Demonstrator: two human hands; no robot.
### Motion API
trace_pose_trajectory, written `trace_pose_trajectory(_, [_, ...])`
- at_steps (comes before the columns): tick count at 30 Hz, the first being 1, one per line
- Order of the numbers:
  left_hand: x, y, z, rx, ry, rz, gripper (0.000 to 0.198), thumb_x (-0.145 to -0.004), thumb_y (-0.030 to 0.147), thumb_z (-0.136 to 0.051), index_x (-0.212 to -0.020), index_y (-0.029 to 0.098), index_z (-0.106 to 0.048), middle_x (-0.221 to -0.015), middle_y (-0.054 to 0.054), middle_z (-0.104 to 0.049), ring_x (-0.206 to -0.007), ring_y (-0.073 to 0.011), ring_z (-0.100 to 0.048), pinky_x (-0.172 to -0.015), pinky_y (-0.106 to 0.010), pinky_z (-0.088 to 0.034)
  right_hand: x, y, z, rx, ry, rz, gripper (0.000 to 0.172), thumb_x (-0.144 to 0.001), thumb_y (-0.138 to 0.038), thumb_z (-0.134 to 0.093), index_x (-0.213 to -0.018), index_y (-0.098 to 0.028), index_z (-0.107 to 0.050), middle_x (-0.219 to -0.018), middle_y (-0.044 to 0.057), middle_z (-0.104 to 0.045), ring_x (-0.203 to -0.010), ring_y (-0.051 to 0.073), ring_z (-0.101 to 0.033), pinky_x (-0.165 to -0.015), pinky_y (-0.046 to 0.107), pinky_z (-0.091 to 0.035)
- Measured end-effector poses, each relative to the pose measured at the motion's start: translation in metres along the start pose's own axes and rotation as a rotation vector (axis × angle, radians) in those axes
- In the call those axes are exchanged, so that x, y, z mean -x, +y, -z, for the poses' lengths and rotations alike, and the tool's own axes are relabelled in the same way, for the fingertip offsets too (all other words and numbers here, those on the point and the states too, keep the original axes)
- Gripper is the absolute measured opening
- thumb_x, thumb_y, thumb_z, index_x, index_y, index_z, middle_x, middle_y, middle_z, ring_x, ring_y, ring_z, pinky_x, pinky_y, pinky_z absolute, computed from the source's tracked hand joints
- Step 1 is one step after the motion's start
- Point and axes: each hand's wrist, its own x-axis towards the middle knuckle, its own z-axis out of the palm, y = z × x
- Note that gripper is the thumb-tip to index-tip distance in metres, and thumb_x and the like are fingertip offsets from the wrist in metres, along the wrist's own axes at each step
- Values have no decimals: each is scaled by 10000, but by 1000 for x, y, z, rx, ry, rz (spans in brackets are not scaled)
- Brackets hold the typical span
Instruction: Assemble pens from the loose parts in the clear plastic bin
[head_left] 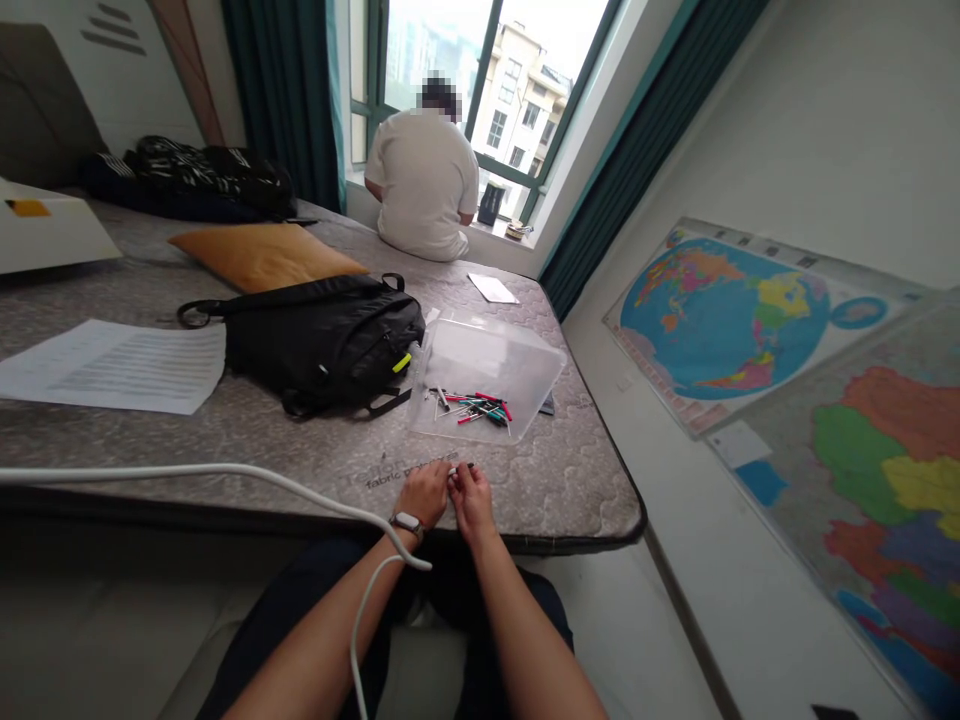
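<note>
My left hand [424,492], with a watch [407,522] on its wrist, is closed at the mattress's front edge. My right hand [472,500] meets it there, fingers pinched. Between the fingertips of both hands is a slim pen-like piece [453,472], white with a dark end; the fingers hide most of it. Just beyond the hands stands a clear plastic bin [491,345]. Several thin pen-like rods [480,408] in red, teal, black and silver lie loosely in its near part.
A black backpack [322,340] lies left of the bin, with printed paper [127,365] and an orange cushion [270,255] around it. A white cable [300,487] crosses by my left wrist. Someone in a white shirt [424,185] sits at the window. Maps [720,310] hang on the right wall.
</note>
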Motion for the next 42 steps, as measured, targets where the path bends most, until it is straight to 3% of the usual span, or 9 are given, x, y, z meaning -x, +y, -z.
trace_pose_trajectory(7, [0,-2,-2,44,31,11,300,-971,261,-351,-1122,209,-604,-1034,-95,-676,-921,-216,-613,-817,-343,-403,3,-5,0,-55,-84,-51,376,-699,-287,-836,-1002,-184,-638,-971,22,-701,-708,69,-624,-653,174,-512])
trace_pose_trajectory(16, [-1,-4,-6,19,-6,-18,254,-942,217,-393,-1064,214,-616,-968,-81,-680,-868,-218,-618,-770,-333,-396,-1,-3,-4,29,-15,-3,340,-655,-311,-859,-796,-187,-575,-715,-39,-612,-603,74,-566,-577,181,-483])
trace_pose_trajectory(22, [-2,-3,-5,37,22,13,280,-976,252,-332,-970,192,-605,-926,-94,-678,-844,-214,-620,-758,-327,-399,3,-3,-6,101,-60,15,385,-671,-349,-840,-933,-188,-609,-763,-26,-618,-629,75,-577,-586,179,-492])
trace_pose_trajectory(26, [-2,-2,-2,44,31,27,304,-983,271,-317,-931,189,-605,-896,-93,-676,-839,-215,-620,-754,-327,-403,-2,-18,0,442,-154,-8,485,-657,-432,-821,-1022,-177,-630,-765,-17,-632,-569,88,-582,-488,183,-472])
trace_pose_trajectory(30, [-2,-2,-1,55,44,43,353,-1001,321,-281,-963,188,-605,-883,-87,-673,-826,-203,-616,-762,-319,-402,-17,-62,18,917,-317,-43,541,-680,-581,-740,-1010,-161,-658,-790,18,-681,-449,103,-570,-378,201,-411])
trace_pose_trajectory(32, [-3,-2,-2,60,46,51,350,-1000,326,-287,-974,190,-609,-881,-87,-671,-831,-203,-613,-772,-323,-403,-32,-89,27,1043,-272,13,574,-742,-667,-622,-973,-145,-676,-739,27,-684,-395,98,-532,-361,208,-384])
trace_pose_trajectory(35, [-4,-2,-3,59,39,55,288,-976,304,-350,-961,197,-617,-888,-86,-671,-839,-210,-610,-775,-334,-404,-64,-123,27,1119,-47,224,598,-779,-705,-525,-854,-132,-678,-660,31,-664,-381,103,-501,-374,222,-381])
trace_pose_trajectory(39, [-5,-2,-3,47,28,51,227,-943,273,-404,-926,202,-619,-876,-77,-668,-826,-218,-607,-757,-345,-398,-111,-136,-7,1371,-60,344,390,-807,-525,-587,-812,-147,-683,-692,36,-692,-473,132,-584,-496,237,-455])
trace_pose_trajectory(42, [-5,-1,-3,45,21,56,205,-926,253,-424,-911,201,-622,-874,-77,-667,-823,-220,-604,-752,-350,-395,-142,-126,-50,1685,-144,431,186,-828,-314,-602,-868,-178,-721,-853,51,-739,-714,161,-677,-723,251,-494])
